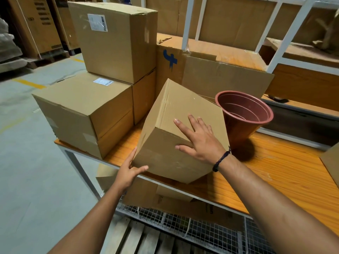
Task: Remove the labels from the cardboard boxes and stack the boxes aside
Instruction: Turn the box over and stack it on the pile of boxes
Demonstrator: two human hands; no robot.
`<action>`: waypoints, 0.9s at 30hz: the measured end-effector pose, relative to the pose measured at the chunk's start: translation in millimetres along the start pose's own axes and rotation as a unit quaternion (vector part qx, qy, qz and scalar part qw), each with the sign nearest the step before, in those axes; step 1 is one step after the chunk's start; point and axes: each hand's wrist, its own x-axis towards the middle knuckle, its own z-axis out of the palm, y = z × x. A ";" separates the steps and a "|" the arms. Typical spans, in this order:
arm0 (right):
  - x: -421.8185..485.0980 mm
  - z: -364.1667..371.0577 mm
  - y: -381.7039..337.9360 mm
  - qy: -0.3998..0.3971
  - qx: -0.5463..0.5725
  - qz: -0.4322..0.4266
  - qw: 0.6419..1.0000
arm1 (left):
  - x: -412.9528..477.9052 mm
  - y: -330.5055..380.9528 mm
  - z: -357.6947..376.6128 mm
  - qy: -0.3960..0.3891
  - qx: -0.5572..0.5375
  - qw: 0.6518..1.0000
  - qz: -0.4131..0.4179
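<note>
Cardboard box (165,116) sits tilted at centre frame on the front edge of the orange table (278,173), beside a red-brown plant pot (240,125). The left hand (128,171) clasps its lower-left corner between thumb and fingers; the right hand (201,143) lies flat on it, fingers spread.

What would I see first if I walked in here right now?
Probably the tilted cardboard box in the middle, tipped up at the front edge of the orange table. The left hand grips its lower corner and the right hand lies spread flat on top. Just right of it stands a reddish-brown plastic pot, and at the left is a stack of boxes with white labels stuck on.
</note>
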 end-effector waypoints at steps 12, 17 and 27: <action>-57.6 18.8 27.6 0.147 0.213 0.012 0.966 | 1.5 67.8 -13.6 0.135 0.062 0.976 0.158; -65.3 37.3 23.0 0.183 0.268 0.023 0.946 | -1.2 92.4 -30.0 0.153 0.136 0.959 0.198; -83.9 75.8 31.4 0.140 0.352 0.149 0.913 | -25.5 108.9 -0.4 0.159 0.267 0.938 0.155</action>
